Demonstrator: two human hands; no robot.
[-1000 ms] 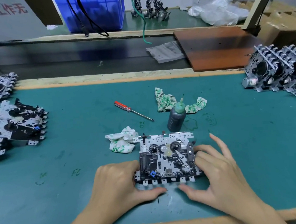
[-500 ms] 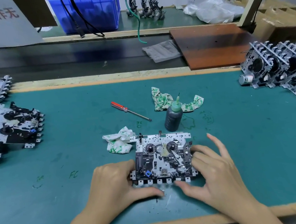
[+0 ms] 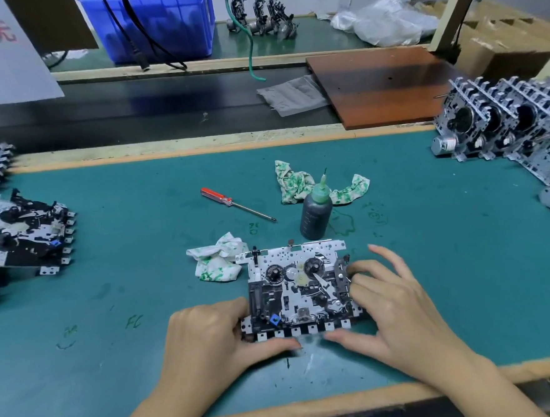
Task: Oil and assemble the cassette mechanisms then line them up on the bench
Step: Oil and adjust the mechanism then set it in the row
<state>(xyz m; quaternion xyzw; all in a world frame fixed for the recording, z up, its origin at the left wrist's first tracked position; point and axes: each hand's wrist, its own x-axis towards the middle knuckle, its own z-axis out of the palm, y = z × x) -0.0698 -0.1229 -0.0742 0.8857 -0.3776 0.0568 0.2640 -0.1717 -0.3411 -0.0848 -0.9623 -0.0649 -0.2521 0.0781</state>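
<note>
Metal mechanism [image 3: 297,291] lies flat near the bench's [image 3: 433,262] front edge, gripped from both sides: left hand [image 3: 207,336] clasps its left end, right hand [image 3: 394,304] its right end, thumbs along the front. Oil bottle [image 3: 316,213] stands just behind.

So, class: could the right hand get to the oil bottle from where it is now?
Probably yes: the right hand grips the mechanism, and the oil bottle stands upright just beyond, nothing between.
</note>
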